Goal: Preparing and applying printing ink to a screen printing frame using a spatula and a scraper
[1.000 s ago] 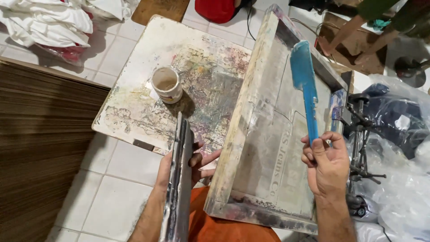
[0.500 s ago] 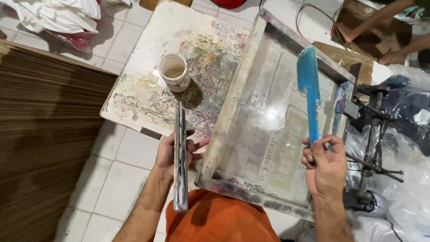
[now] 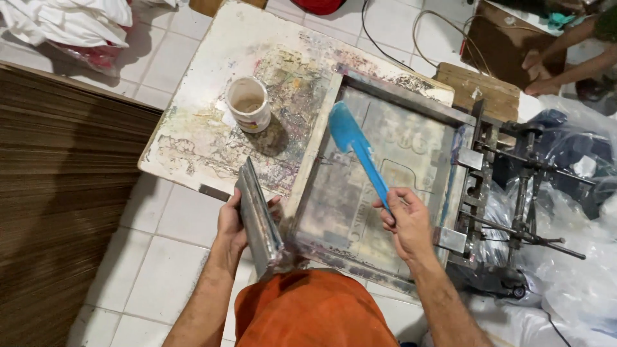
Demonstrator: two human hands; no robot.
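My left hand (image 3: pixel 232 222) grips a long metal squeegee (image 3: pixel 258 218) that stands on edge beside the near left corner of the printing screen frame (image 3: pixel 313 160). My right hand (image 3: pixel 406 222) holds a blue spatula (image 3: pixel 357 146) by its handle, blade pointing away and resting over the screen's mesh (image 3: pixel 385 173). The screen lies nearly flat, hinged to a metal clamp stand (image 3: pixel 495 186) on its right side.
A white tub of pale paste (image 3: pixel 249 104) stands on a paint-stained board (image 3: pixel 212 128) left of the screen. Stacked brown sheets (image 3: pixel 64 186) fill the left. White cloths (image 3: pixel 71 22) lie at top left, plastic bags (image 3: pixel 572 270) at right. Another person's arms (image 3: pixel 565 54) reach in at top right.
The screen frame has dropped from tilted up to nearly flat. The blue spatula has swung left and down over the mesh. The squeegee has tilted and stays beside the frame's left corner.
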